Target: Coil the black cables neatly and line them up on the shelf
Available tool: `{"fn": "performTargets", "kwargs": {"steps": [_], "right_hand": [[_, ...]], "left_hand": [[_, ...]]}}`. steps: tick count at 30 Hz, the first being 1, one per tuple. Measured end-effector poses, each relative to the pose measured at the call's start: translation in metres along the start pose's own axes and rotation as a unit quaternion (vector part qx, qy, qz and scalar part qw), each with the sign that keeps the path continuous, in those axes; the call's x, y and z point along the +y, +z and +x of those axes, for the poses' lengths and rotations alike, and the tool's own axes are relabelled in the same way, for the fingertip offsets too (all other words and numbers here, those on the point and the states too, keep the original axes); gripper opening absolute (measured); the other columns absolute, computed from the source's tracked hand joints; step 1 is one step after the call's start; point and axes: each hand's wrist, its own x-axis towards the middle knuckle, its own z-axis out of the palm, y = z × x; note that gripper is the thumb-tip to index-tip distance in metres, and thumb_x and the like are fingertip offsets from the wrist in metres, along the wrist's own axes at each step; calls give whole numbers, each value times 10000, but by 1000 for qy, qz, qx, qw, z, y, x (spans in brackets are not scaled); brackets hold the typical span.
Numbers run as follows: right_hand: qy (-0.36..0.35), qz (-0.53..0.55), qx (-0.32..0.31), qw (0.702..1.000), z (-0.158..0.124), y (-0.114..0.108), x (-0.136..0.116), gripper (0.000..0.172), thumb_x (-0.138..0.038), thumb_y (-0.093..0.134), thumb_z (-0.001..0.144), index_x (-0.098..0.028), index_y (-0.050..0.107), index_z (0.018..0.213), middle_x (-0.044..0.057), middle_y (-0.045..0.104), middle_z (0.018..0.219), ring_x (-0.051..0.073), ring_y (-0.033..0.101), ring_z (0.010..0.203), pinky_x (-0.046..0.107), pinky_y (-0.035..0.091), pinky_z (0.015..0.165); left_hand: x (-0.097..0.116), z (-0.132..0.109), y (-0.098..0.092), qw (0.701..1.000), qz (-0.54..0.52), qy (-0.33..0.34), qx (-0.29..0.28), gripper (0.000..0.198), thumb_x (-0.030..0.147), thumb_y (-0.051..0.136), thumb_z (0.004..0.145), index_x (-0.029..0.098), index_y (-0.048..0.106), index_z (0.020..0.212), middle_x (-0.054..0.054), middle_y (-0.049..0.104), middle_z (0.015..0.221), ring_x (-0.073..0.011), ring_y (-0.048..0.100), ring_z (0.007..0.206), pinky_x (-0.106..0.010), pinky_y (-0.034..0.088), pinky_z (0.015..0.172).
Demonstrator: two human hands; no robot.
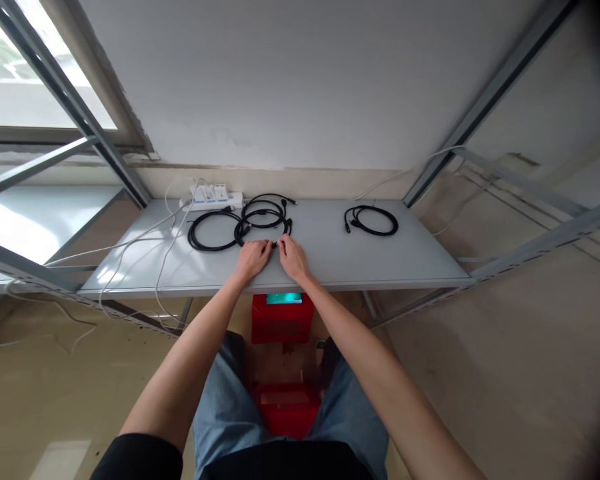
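My left hand (254,258) and my right hand (292,256) are close together at the middle of the grey shelf (360,267). The fingers of both are closed on the near side of a coiled black cable (238,233), which lies on the shelf. Just behind it, a second black cable coil (264,223) overlaps it. To the left, another black cable coil (205,248) reaches under or beside the held one; I cannot tell which. A separate black cable coil (375,233) lies on the right of the shelf, apart from my hands.
A white power strip (235,199) with plugged-in adapters stands at the back left. White cords (167,250) trail from it over the shelf's front edge. Metal posts (125,173) frame the shelf, and a wall rises behind. Below is a red box (283,327) with a lit top.
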Motion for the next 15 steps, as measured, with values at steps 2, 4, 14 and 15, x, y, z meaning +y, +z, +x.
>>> {"fn": "performTargets", "kwargs": {"steps": [2, 4, 14, 15], "right_hand": [[-11, 11, 9, 1000, -1, 0, -1, 225, -288, 352, 1097, -232, 558, 1026, 84, 724, 993, 239, 656, 870, 303, 424, 742], [-17, 16, 14, 1000, -1, 0, -2, 223, -294, 345, 1094, -234, 548, 1023, 85, 717, 997, 240, 650, 875, 304, 427, 747], [164, 72, 188, 966, -1, -8, 8, 241, -318, 302, 1084, -226, 517, 1025, 77, 656, 876, 244, 612, 794, 335, 442, 757], [207, 74, 212, 952, -1, -8, 10, 228, -306, 315, 1074, -222, 519, 1015, 88, 658, 872, 253, 611, 791, 345, 444, 755]], "left_hand": [[0, 0, 0, 1000, -14, -24, 10, 474, 385, 356, 1104, 203, 763, 944, -135, 794, 964, -263, 721, 934, -336, 421, 824], [-2, 1, 1, 999, -32, -38, 21, 457, 396, 385, 1090, 204, 776, 950, -130, 793, 944, -260, 718, 914, -328, 416, 792], [-9, 2, 6, 994, -70, -62, 52, 394, 412, 528, 1010, 192, 699, 1288, -64, 759, 880, -226, 690, 860, -306, 431, 763], [-8, 1, 5, 996, -53, -51, 46, 370, 409, 516, 1019, 191, 703, 1253, -66, 758, 871, -232, 692, 856, -315, 435, 779]]}}
